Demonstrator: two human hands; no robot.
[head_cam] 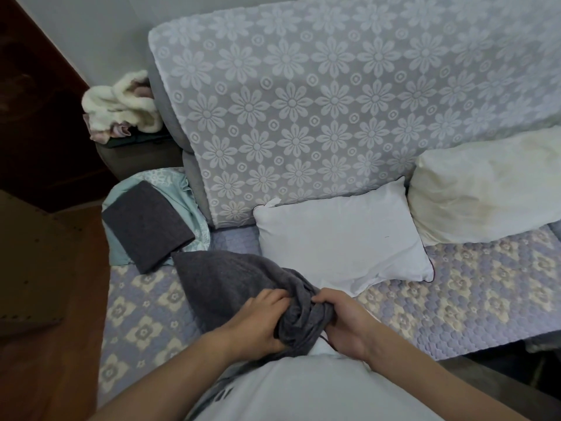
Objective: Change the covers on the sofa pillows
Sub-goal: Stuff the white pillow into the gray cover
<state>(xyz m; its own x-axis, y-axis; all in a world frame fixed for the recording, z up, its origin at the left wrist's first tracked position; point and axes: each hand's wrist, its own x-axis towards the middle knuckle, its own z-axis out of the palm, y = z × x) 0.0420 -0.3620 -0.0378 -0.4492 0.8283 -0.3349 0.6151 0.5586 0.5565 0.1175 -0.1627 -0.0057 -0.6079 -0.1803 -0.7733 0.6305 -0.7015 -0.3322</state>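
Grey knitted fabric, a pillow cover (230,287), is bunched up between both hands at the near edge of the sofa seat (473,302). The left hand (258,322) is closed on the gathered cloth from the left, fingers curled into the folds. The right hand (343,319) is clenched on the same bunch from the right, its fingertips tucked into the fabric. The loose end of the cover spreads away to the far left over the quilted, flower-patterned seat.

Just beyond the hands, a bare white pillow (343,238) leans against the sofa back (318,101), which is draped in a lacy daisy-patterned cloth. To its right a larger cream pillow (491,189), faintly stained, rests touching it against the same back.

On the far left of the seat a second grey cover (148,223), folded flat, lies on a pale teal cloth (194,208). Farther back, on the armrest, sits a heap of fluffy cream fabric (121,107). At the near edge, under the wrists, is a pale grey surface with dark lettering; whether it is a garment or a pillow cannot be told.
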